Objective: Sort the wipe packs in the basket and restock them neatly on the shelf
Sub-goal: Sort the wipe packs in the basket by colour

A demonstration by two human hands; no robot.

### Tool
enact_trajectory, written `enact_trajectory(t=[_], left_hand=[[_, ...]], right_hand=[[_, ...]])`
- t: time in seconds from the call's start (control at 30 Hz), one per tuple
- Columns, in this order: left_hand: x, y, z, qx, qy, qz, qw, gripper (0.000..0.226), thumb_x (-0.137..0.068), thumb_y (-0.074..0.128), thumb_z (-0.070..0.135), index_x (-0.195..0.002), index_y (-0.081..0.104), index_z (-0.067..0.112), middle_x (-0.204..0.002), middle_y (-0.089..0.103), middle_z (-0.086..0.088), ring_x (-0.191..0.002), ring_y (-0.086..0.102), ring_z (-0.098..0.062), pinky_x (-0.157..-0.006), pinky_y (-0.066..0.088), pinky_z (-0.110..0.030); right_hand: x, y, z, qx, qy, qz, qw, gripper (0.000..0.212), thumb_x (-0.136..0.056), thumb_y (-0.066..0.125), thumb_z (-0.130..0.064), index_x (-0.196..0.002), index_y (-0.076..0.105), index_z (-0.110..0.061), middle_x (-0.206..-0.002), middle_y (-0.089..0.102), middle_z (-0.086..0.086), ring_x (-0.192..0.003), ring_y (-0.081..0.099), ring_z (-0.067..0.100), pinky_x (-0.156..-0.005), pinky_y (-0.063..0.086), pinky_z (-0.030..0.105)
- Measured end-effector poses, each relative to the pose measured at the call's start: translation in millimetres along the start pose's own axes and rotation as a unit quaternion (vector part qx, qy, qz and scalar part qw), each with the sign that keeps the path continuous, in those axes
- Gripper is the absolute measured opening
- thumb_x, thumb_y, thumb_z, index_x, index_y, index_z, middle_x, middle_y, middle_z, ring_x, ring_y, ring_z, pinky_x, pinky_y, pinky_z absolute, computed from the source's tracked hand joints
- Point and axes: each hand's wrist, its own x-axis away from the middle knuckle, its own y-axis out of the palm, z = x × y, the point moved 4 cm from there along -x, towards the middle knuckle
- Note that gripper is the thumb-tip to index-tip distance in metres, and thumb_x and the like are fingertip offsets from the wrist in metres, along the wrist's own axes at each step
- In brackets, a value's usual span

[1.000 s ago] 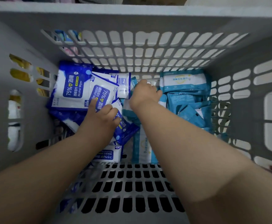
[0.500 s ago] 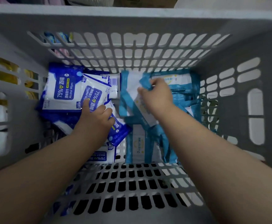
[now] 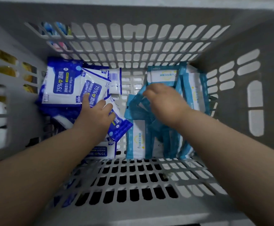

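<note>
I look down into a grey slotted basket. Dark blue and white alcohol wipe packs lie piled on its left side. Light teal wipe packs lie on its right side, some flat and some on edge. My left hand rests on the blue pile, index finger stretched over one pack and the other fingers curled over a dark blue pack. My right hand, blurred by motion, grips a teal pack at the left edge of the teal group.
A strip of the basket floor shows between the two piles. Through the left wall slots I see yellow items, and coloured packages through the far wall. The near wall rises below my forearms.
My right hand has carried a teal pack from the middle over to the teal side, opening a gap between the two colours. My left hand has stayed on the blue packs.
</note>
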Motion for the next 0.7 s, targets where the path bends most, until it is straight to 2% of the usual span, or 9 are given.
enact_trajectory(t=[0.07, 0.17, 0.27, 0.4, 0.47, 0.53, 0.57, 0.63, 0.7], left_hand=[[0, -1, 0, -0.009, 0.004, -0.022, 1.000, 0.049, -0.094, 0.041, 0.032, -0.141, 0.032, 0.022, -0.150, 0.025, -0.002, -0.137, 0.024, -0.025, -0.108, 0.009, -0.068], [2, 1, -1, -0.023, 0.011, -0.048, 0.999, 0.055, -0.094, 0.042, 0.035, -0.146, 0.025, 0.023, -0.155, 0.016, 0.000, -0.140, 0.018, -0.025, -0.108, 0.008, -0.068], [5, 2, -2, -0.032, 0.020, -0.051, 0.998, 0.057, -0.096, 0.041, 0.035, -0.148, 0.022, 0.023, -0.156, 0.016, 0.000, -0.142, 0.015, -0.025, -0.109, 0.006, -0.068], [9, 2, -3, -0.035, 0.038, -0.058, 0.997, 0.059, -0.097, 0.038, 0.035, -0.150, 0.013, 0.030, -0.157, 0.015, -0.003, -0.145, 0.009, -0.028, -0.106, 0.002, -0.071], [10, 4, -2, -0.046, 0.059, -0.051, 0.996, 0.056, -0.097, 0.040, 0.034, -0.149, 0.020, 0.032, -0.156, 0.021, -0.008, -0.146, 0.008, -0.030, -0.103, -0.004, -0.073], [9, 5, -1, -0.043, 0.098, 0.018, 0.994, 0.045, -0.087, 0.057, 0.027, -0.132, 0.053, 0.026, -0.138, 0.050, -0.015, -0.140, 0.028, -0.036, -0.103, 0.000, -0.074], [8, 4, 0, -0.042, 0.111, 0.056, 0.991, 0.035, -0.077, 0.066, 0.021, -0.112, 0.069, 0.021, -0.118, 0.064, -0.017, -0.130, 0.043, -0.039, -0.104, 0.009, -0.075], [7, 2, 0, -0.034, 0.134, 0.104, 0.985, 0.017, -0.061, 0.076, 0.009, -0.077, 0.076, 0.012, -0.089, 0.070, -0.018, -0.110, 0.060, -0.041, -0.100, 0.026, -0.072], [4, 2, 2, -0.013, 0.141, 0.088, 0.986, 0.015, -0.051, 0.082, 0.008, -0.065, 0.075, 0.010, -0.085, 0.070, -0.019, -0.101, 0.064, -0.040, -0.097, 0.036, -0.068]], right_hand=[[-15, 23, -24, -0.033, -0.043, -0.084, 0.995, 0.056, -0.086, 0.055, -0.004, -0.139, 0.039, -0.006, -0.148, 0.033, 0.014, -0.134, 0.032, 0.032, -0.107, 0.032, 0.039], [-35, 43, -40, 0.005, -0.029, -0.159, 0.987, 0.071, -0.087, 0.060, -0.013, -0.147, 0.022, -0.007, -0.155, 0.015, 0.015, -0.142, 0.018, 0.030, -0.114, 0.022, 0.038], [-42, 40, -42, 0.118, -0.032, -0.167, 0.978, 0.070, -0.085, 0.061, -0.016, -0.144, 0.024, -0.006, -0.148, 0.025, 0.018, -0.136, 0.026, 0.033, -0.108, 0.026, 0.043], [-36, 27, -38, 0.207, -0.071, -0.194, 0.956, 0.048, -0.089, 0.055, -0.014, -0.134, 0.042, -0.011, -0.136, 0.044, 0.010, -0.127, 0.037, 0.028, -0.105, 0.026, 0.040], [-30, 22, -36, 0.225, -0.113, -0.186, 0.950, 0.040, -0.088, 0.057, -0.015, -0.128, 0.049, -0.017, -0.132, 0.048, 0.006, -0.123, 0.039, 0.025, -0.104, 0.025, 0.040], [-22, 20, -35, 0.246, -0.157, -0.177, 0.940, 0.038, -0.088, 0.057, -0.019, -0.126, 0.052, -0.021, -0.129, 0.049, 0.003, -0.121, 0.040, 0.024, -0.103, 0.026, 0.039], [-19, 21, -35, 0.258, -0.174, -0.181, 0.933, 0.036, -0.089, 0.055, -0.021, -0.125, 0.052, -0.021, -0.127, 0.052, 0.001, -0.120, 0.041, 0.023, -0.102, 0.025, 0.038], [-14, 27, -36, 0.274, -0.186, -0.196, 0.923, 0.035, -0.090, 0.051, -0.025, -0.125, 0.049, -0.019, -0.121, 0.057, 0.001, -0.118, 0.043, 0.023, -0.104, 0.023, 0.039], [-12, 29, -39, 0.263, -0.175, -0.207, 0.926, 0.044, -0.091, 0.049, -0.037, -0.130, 0.044, -0.016, -0.127, 0.055, 0.004, -0.122, 0.040, 0.026, -0.107, 0.019, 0.045]])
